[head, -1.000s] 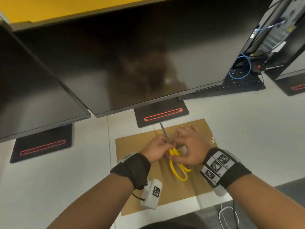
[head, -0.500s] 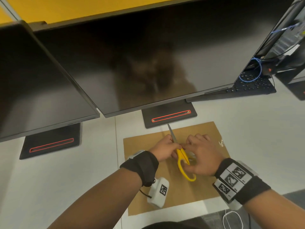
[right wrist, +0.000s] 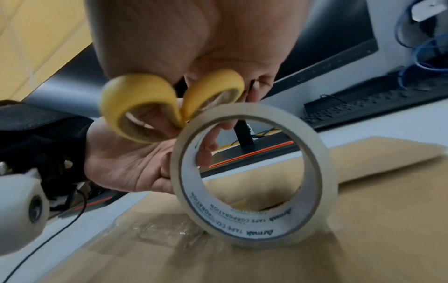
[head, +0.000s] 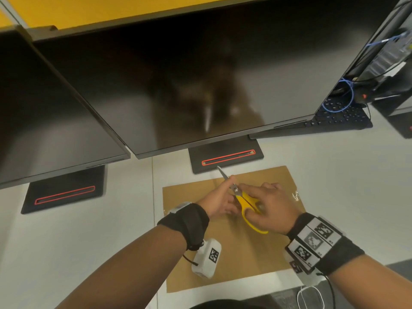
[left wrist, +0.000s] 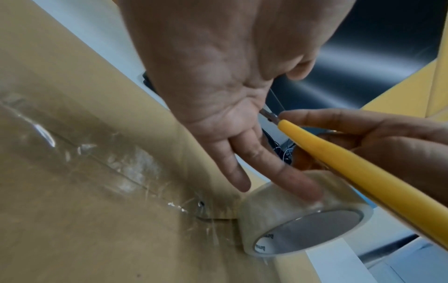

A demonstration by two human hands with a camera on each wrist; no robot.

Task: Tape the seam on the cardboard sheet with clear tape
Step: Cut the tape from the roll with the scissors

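A brown cardboard sheet (head: 245, 259) lies flat on the white table. A roll of clear tape (right wrist: 242, 227) stands on edge on the cardboard, at the end of a glossy strip of laid tape (left wrist: 97, 153). My left hand (head: 219, 199) rests straight fingers (left wrist: 300, 183) on top of the roll (left wrist: 290, 206). My right hand (head: 272, 208) grips yellow-handled scissors (head: 247, 201) just above the roll, their handles together. The blades point away from me and pass by the left thumb. The head view hides the roll under both hands.
A wide dark monitor (head: 178, 85) overhangs the far side, with its black base (head: 225, 157) just beyond the cardboard. A second monitor (head: 44, 108) stands at the left. At the far right are a black keyboard (head: 338, 117) and blue cable. Bare white table (head: 66, 241) lies to the left.
The scissors' handles, spread a second ago, have come together. Both hands stay over the middle of the cardboard, and the blades still point away.
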